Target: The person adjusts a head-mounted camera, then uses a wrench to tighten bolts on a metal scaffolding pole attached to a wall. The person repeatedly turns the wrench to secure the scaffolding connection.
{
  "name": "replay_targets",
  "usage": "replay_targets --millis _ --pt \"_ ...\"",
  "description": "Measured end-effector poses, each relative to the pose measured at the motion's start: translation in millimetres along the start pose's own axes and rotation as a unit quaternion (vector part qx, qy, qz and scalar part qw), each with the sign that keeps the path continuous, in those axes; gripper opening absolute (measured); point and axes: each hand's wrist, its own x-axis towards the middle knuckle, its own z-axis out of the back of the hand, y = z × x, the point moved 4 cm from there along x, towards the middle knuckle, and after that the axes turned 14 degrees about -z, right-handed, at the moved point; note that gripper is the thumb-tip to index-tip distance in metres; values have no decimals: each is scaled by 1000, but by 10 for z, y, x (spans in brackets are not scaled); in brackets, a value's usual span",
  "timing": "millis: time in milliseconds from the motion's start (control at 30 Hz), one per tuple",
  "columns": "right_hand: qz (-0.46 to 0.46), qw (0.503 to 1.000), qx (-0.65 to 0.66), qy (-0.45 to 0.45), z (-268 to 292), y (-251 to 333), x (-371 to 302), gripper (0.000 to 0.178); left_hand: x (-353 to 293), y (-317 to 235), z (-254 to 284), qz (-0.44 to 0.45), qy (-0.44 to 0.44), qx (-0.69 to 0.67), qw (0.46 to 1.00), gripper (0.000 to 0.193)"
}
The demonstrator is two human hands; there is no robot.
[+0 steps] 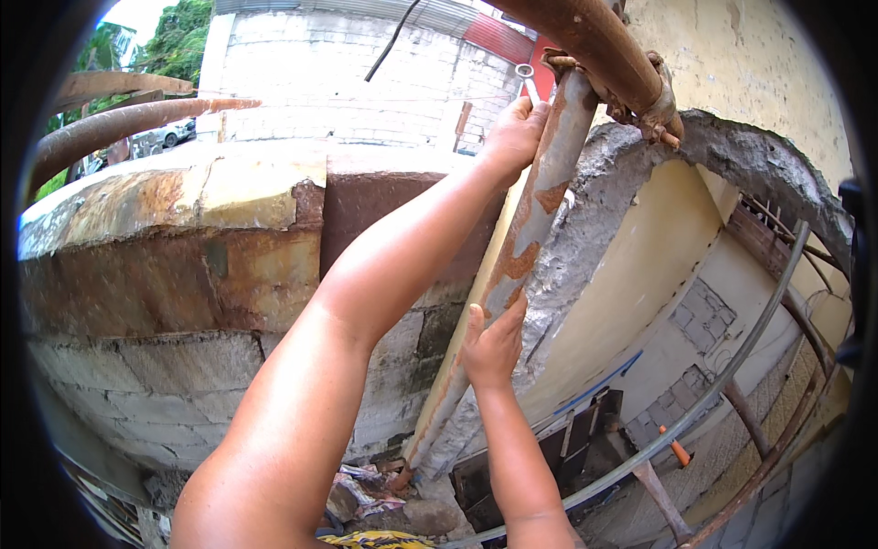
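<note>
My left hand, high in front of me, is closed around a spanner whose ring end points upward. That hand is right beside the upper part of a steep, rusty metal pipe with flaking grey paint. Lower on the same pipe, my right hand grips it, its thumb on the near-left side. Just above the spanner, a rusty clamp joins the upright pipe to a thicker brown crossing pipe.
A broken concrete edge runs behind the pipe. Left is a block wall with a rusty metal-covered top. A curved grey pipe crosses a deep drop at lower right, near an orange object. Rusty pipes jut in at upper left.
</note>
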Motion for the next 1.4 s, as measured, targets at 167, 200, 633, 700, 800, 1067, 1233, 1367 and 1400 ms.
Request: replay_targets --millis 167,200,633,700,800,1067,1233,1367,1400 --pt "0 1000 0 -13 28 -71 15 80 -145 -853 120 46 63 411 908 43" --pt "7 1000 8 -14 18 -25 -2 80 -101 -951 255 -1 48 500 865 43" --pt "-2 999 44 30 6 -97 21 82 720 -1670 422 -63 340 676 651 39" --pt "19 999 32 9 45 -96 38 80 672 -1848 214 -19 375 684 625 38" --pt "35 999 25 -7 68 -93 39 80 663 -1966 73 -11 394 684 614 38" --pt "2 999 35 36 43 -143 51 83 514 -1807 108 -112 345 646 671 36" --pt "24 1000 6 16 72 -151 55 84 -17 -910 242 -23 79 236 968 32" --pt "6 999 5 42 41 -134 37 87 -273 -516 -188 107 -3 -199 974 39" --pt "0 999 5 48 41 -144 37 87 -276 -476 -254 122 -1 -230 965 40"
